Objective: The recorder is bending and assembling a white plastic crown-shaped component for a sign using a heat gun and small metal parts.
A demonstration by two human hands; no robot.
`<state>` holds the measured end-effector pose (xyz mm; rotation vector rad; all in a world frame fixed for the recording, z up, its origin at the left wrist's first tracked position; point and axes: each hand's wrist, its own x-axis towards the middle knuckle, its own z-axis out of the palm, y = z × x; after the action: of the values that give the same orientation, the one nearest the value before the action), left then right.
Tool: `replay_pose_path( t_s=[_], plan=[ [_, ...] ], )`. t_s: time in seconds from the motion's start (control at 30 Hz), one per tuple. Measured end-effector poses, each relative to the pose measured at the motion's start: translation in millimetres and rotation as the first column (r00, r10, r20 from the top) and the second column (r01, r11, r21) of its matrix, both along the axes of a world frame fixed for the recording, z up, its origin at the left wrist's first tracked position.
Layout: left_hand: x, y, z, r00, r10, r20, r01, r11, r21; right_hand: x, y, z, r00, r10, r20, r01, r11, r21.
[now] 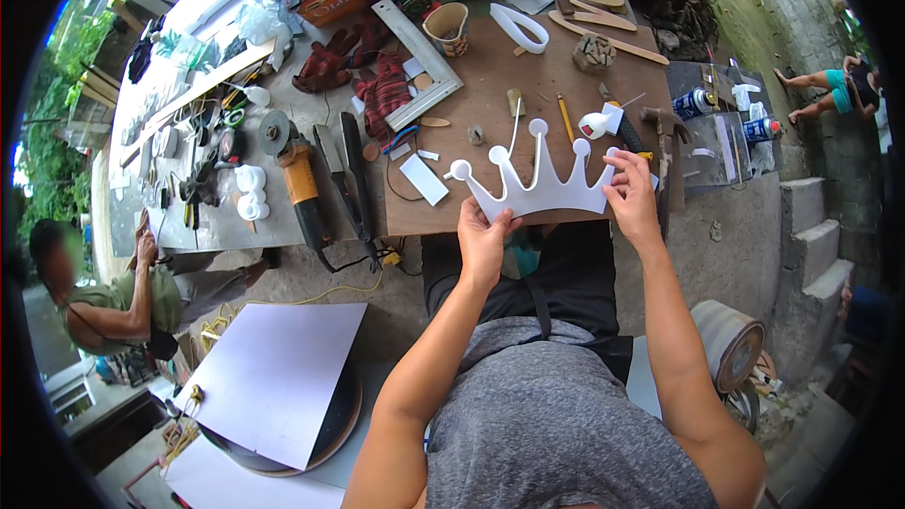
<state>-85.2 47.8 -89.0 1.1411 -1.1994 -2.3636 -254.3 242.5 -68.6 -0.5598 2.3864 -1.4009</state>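
Observation:
A white crown-shaped cutout (542, 196) with ball-tipped points is held up over the near edge of the brown tabletop. My left hand (484, 243) pinches its lower left corner between thumb and fingers. At the other end, my right hand (633, 196) grips the right side near the outermost point. Just beyond the crown lie a small white bottle with a red mark (593, 125), a yellow pencil (566, 118) and a utility knife (630, 128). A hammer (665, 132) rests close to my right hand. Left of the crown is a small white rectangular piece (423, 179).
An orange angle grinder (300, 179) and a black flat iron (345, 174) lie to the left, with cords over the edge. A metal square (424, 75), red gloves (377, 85) and a paper cup (446, 30) sit farther back. Another person (123, 292) stands at the left.

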Motion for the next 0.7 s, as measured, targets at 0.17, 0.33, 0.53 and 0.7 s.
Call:
replay_pose_path(
  t_s=[0.17, 0.33, 0.53, 0.7],
  plan=[
    [0, 3, 1, 1.000, 0.026, 0.016, -0.026, 1.000, 0.008, -1, 1, -2, 1.000, 0.005, 0.005, -0.004, 1.000, -0.026],
    [-2, 7, 4, 1.000, 0.024, 0.000, -0.024, 1.000, -0.003, -2, 5, -2, 1.000, 0.003, -0.002, -0.003, 1.000, -0.011],
    [-2, 9, -10, 0.998, 0.061, -0.012, -0.061, 0.998, -0.009, -1, 3, -7, 0.999, 0.007, -0.038, -0.007, 1.000, -0.009],
    [-3, 7, -8, 0.999, 0.026, 0.048, -0.025, 0.999, -0.023, -1, 2, -10, 0.997, 0.009, -0.076, -0.009, 1.000, 0.002]
  ],
)
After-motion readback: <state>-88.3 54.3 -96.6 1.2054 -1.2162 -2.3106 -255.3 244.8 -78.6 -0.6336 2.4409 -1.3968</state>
